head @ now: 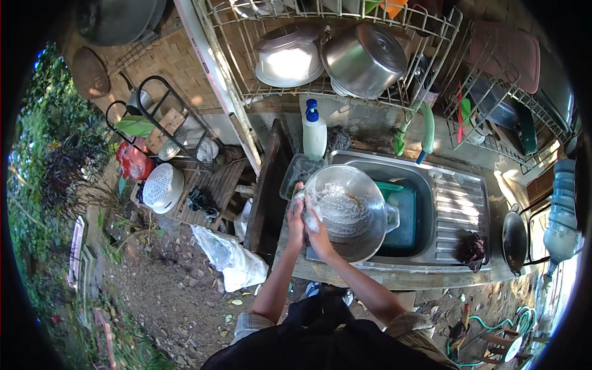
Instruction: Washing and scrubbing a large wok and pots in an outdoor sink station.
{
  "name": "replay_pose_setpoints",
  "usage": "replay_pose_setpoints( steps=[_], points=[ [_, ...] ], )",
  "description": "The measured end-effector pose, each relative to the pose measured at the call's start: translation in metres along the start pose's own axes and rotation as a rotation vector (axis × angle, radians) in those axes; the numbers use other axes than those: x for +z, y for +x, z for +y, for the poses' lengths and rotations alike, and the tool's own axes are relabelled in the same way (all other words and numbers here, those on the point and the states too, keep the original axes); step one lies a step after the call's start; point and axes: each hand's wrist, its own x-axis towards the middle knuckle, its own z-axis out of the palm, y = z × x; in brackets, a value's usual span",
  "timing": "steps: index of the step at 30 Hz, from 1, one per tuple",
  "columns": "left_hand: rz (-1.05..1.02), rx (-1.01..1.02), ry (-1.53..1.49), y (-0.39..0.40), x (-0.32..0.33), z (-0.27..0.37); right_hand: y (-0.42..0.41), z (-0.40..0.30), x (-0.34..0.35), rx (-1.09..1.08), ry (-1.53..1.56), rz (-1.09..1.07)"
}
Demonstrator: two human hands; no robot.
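Observation:
My left hand [296, 222] and my right hand [318, 233] are pressed together over the left rim of a large metal wok [344, 208]. Between them is a foamy wad [300, 196], too covered in suds to name exactly. White lather coats the right hand's fingers. Soapy streaks spread over the wok's inside. The wok rests tilted at the left end of a stainless steel sink [425, 203], its looped handle [393, 218] over the basin. Behind my hands, a clear plastic tub [289, 178] is partly hidden by the wok.
A pump bottle [314, 136] stands behind the tub, beside a dark scouring pad [339, 138]. In the basin sits a green plastic container [397, 212]. A dark crumpled cloth [471, 252] lies on the ribbed drainboard [458, 199]. Wire dish racks [296, 92] hang above.

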Motion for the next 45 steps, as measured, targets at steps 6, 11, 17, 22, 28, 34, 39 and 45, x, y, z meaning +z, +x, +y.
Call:
replay_pose_setpoints(
  steps=[6, 11, 17, 22, 28, 34, 39, 45],
  points=[
    [0.051, -0.018, 0.226, -0.010, 0.013, 0.006, 0.056, -0.034, -0.010, 0.067, 0.186, 0.261],
    [0.063, -0.008, 0.159, -0.002, -0.025, 0.019, 0.020, -0.028, 0.031, -0.027, -0.186, 0.128],
    [-0.036, 0.047, 0.142, -0.005, -0.004, 0.037, 0.052, -0.024, 0.031, -0.171, -0.173, 0.334],
    [-0.084, 0.068, 0.119, 0.006, -0.012, 0.032, 0.027, 0.001, 0.042, -0.230, -0.448, 0.366],
    [0.247, 0.080, 0.193, 0.009, -0.033, 0.008, -0.041, 0.032, -0.014, 0.176, -0.547, -0.152],
    [0.144, 0.128, 0.275, 0.009, -0.046, -0.003, -0.052, 0.043, -0.105, -0.079, -1.271, -0.353],
    [0.063, -0.012, 0.309, -0.004, -0.020, 0.008, -0.064, 0.049, -0.071, 0.400, -1.105, -0.261],
    [0.000, 0.047, 0.235, -0.004, -0.006, -0.010, -0.017, 0.030, 0.001, 0.327, -0.186, 0.140]
  ],
)
